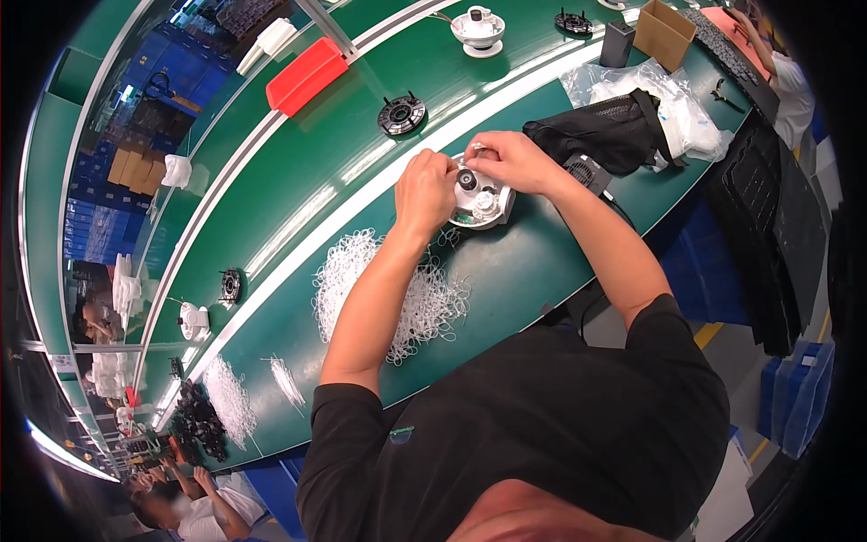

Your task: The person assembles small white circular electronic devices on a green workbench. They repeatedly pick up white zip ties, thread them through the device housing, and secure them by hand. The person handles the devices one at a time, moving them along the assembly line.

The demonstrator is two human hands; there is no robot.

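Observation:
A round white dome camera (pixel 484 206) with a black lens sits on the green worktop in front of me, its inner parts exposed. My left hand (pixel 423 191) is closed at its left rim, with the fingertips curled over the edge. From the right, my right hand (pixel 517 161) reaches over the far rim with thumb and fingers pinched together. Whatever lies between those fingertips is too small to make out. A loose heap of thin white rings (pixel 424 307) lies under and beside my left forearm.
A black mesh bag (pixel 601 131) and clear plastic bags (pixel 686 117) lie to the right. Beyond runs a green conveyor carrying a black round base (pixel 401 116) and another white dome camera (pixel 478 32). A red bin (pixel 307 76) stands at the far side. Other people work farther along.

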